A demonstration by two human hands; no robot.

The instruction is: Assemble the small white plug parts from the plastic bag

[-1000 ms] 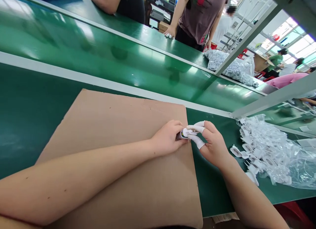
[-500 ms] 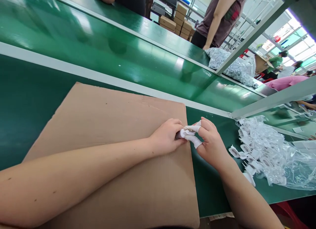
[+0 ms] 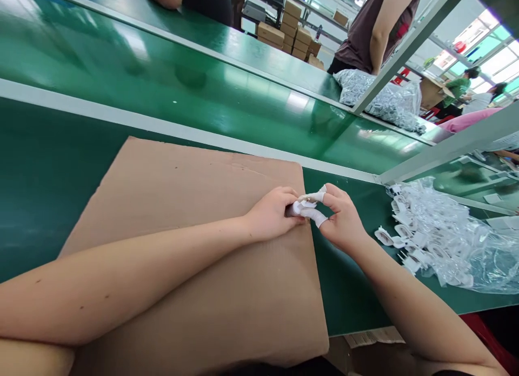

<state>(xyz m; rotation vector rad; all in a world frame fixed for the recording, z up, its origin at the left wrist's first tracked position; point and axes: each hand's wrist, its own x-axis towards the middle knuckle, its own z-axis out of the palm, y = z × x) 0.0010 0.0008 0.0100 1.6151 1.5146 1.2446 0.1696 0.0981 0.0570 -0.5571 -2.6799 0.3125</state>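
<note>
Near the right edge of a cardboard sheet (image 3: pixel 203 192), my left hand (image 3: pixel 271 215) is closed around a small white plastic piece (image 3: pixel 298 207) with a greyish round end. White wraps cover the thumb and fingertips of my right hand (image 3: pixel 343 219), which pinches the other end of the same piece. Its exact kind is hidden by my fingers. To the right of my right hand lies a heap of white plastic parts (image 3: pixel 417 254) with round recessed faces, some with thin pins, many in clear bags.
A clear plastic bag (image 3: pixel 494 262) spreads at the right on the green table (image 3: pixel 352 306). Beyond a pale rail (image 3: pixel 162 127) runs a shiny green surface (image 3: pixel 211 89). A metal post (image 3: pixel 409 52) rises at the right. Another full bag (image 3: pixel 377 100) and co-workers are across.
The view has shifted slightly, and both hands appear a little higher. My hands keep their hold on the white piece, with little visible change in grip.
</note>
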